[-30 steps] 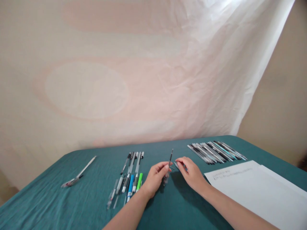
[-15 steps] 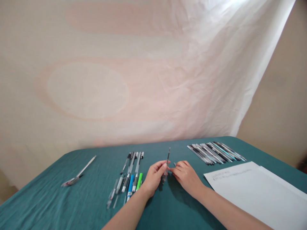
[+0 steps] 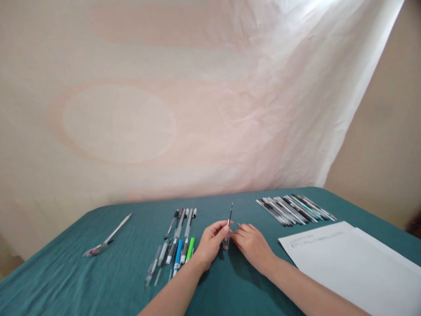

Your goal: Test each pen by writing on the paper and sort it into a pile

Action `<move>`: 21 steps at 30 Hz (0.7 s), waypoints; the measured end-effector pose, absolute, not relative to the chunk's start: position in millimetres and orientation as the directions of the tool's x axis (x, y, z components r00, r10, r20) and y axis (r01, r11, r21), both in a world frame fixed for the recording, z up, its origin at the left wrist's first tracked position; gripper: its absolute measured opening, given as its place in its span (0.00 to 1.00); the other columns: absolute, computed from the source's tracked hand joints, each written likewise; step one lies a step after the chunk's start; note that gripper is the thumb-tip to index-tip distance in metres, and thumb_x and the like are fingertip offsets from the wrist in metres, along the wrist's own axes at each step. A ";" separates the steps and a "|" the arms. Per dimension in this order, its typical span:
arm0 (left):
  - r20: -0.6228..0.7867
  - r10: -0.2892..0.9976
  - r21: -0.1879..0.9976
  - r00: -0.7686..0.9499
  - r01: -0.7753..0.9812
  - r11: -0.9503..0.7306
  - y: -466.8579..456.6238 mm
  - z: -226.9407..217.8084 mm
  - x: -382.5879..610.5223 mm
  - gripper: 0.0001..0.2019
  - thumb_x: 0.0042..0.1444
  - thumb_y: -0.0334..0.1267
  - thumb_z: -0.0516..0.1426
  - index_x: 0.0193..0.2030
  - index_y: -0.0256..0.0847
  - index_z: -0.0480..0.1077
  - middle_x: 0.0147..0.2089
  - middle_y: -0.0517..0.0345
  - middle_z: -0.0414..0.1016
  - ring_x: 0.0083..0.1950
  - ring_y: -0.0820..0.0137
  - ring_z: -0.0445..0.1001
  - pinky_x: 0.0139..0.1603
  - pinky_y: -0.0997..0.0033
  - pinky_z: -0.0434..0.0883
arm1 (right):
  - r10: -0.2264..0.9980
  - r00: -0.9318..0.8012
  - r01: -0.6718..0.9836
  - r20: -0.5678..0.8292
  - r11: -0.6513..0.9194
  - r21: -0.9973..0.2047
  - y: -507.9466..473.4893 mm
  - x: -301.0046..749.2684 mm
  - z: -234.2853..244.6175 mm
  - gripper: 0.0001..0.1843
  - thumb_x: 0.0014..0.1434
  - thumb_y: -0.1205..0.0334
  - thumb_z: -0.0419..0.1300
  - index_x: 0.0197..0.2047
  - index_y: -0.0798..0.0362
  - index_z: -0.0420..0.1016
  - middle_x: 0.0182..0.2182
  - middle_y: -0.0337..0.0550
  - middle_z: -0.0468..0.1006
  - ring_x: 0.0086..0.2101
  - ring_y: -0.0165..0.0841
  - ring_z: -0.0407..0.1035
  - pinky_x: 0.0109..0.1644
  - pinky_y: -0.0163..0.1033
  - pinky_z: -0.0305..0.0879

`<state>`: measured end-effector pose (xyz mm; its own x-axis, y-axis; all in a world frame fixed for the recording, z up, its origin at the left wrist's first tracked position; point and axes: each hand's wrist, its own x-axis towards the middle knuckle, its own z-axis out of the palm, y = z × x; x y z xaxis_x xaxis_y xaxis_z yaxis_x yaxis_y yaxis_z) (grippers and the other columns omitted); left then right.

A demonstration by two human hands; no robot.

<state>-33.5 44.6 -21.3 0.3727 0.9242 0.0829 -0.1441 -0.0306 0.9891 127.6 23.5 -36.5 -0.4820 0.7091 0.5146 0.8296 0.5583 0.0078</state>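
My left hand [image 3: 213,240], closed in a pinch, holds a slim pen [image 3: 230,216] nearly upright. Its dark tip points up, and a clear lower part shows below the fingers. Close by on the right is my right hand [image 3: 251,246], fingers curled together beside the pen's lower end. A small grey tip [image 3: 239,224] pokes out above its fingers; the rest is hidden, so its kind is unclear. Left of my hands lie several capped pens and markers, among them a blue marker [image 3: 178,254] and a green marker [image 3: 190,249].
Clear-barrelled pens [image 3: 188,223] lie behind the markers. A row of pens or refills [image 3: 296,210] is at the back right. White paper sheets [image 3: 348,263] with writing lie on the right. A long white pen-like item [image 3: 118,229] rests at the left on the green cloth [image 3: 59,272].
My right hand has shifted very slightly left and down, its fingers still by the pen. My left hand keeps the pen upright in nearly the same place.
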 end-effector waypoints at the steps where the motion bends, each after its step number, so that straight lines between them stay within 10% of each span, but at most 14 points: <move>1: 0.081 0.923 0.989 0.376 -0.143 -0.028 44.6 -21.3 -33.5 0.22 0.49 0.50 0.59 0.45 0.35 0.72 0.32 0.54 0.71 0.31 0.73 0.66 0.32 0.76 0.62 | 0.715 -0.481 0.835 0.508 0.550 0.017 23.2 126.5 -37.5 0.10 0.61 0.66 0.52 0.32 0.51 0.72 0.25 0.41 0.73 0.32 0.34 0.64 0.36 0.39 0.56; 6: 0.082 0.918 0.990 0.388 -0.140 -0.029 44.4 -20.2 -34.5 0.23 0.47 0.51 0.60 0.44 0.34 0.72 0.34 0.53 0.72 0.32 0.71 0.67 0.34 0.74 0.64 | 0.760 -0.385 0.856 0.524 0.506 -0.105 22.7 124.6 -42.9 0.11 0.60 0.70 0.50 0.35 0.53 0.73 0.30 0.45 0.73 0.35 0.37 0.64 0.38 0.40 0.60; 14: 0.080 0.890 0.992 0.449 -0.119 -0.030 41.7 -17.2 -35.7 0.21 0.49 0.49 0.60 0.44 0.35 0.73 0.34 0.53 0.73 0.33 0.71 0.68 0.36 0.74 0.63 | 0.976 0.051 0.196 0.214 0.200 -0.960 39.6 152.5 -12.8 0.13 0.55 0.57 0.56 0.41 0.54 0.74 0.30 0.42 0.74 0.29 0.32 0.67 0.35 0.38 0.64; 21: 0.094 0.858 0.995 0.505 -0.062 -0.072 40.1 -15.0 -35.0 0.21 0.48 0.50 0.60 0.41 0.34 0.75 0.31 0.55 0.71 0.31 0.72 0.65 0.33 0.75 0.61 | 0.982 0.151 -0.149 0.113 0.135 -0.980 42.8 166.2 6.7 0.20 0.46 0.49 0.64 0.36 0.56 0.75 0.30 0.43 0.73 0.26 0.28 0.63 0.30 0.34 0.61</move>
<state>-35.0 40.1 -15.0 0.5055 0.8577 0.0940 -0.0621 -0.0725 0.9954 166.2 42.8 6.7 0.1512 0.9821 0.1127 -0.1490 0.1354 -0.9795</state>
